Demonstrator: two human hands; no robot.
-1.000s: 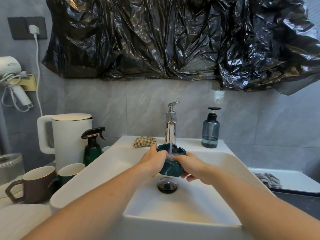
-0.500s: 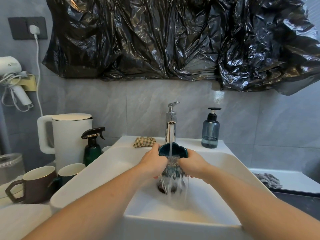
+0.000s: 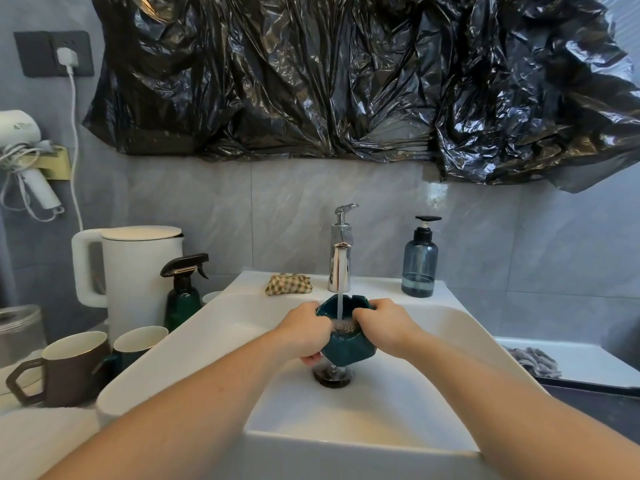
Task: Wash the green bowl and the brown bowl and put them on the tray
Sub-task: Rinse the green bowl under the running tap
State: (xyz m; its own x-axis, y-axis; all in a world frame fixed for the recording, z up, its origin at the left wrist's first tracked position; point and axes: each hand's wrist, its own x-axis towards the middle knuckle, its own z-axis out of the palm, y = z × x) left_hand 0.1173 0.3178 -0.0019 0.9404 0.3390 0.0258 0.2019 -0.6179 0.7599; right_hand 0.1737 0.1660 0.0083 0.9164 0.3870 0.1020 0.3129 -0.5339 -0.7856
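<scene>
The green bowl (image 3: 347, 344) sits between your two hands over the white sink (image 3: 398, 403), just above the drain (image 3: 333, 375), tipped toward you. Your left hand (image 3: 306, 332) grips its left rim, fingers curled under; your right hand (image 3: 382, 325) grips the right rim. Water from the chrome tap (image 3: 340, 261) runs into the bowl. Behind the basin lie a checked cloth (image 3: 289, 284) and a blue soap bottle (image 3: 420, 259). At far left stand a brown mug (image 3: 65, 370), a green mug (image 3: 138, 342), a spray bottle (image 3: 182, 292) and a white kettle (image 3: 135, 268).
</scene>
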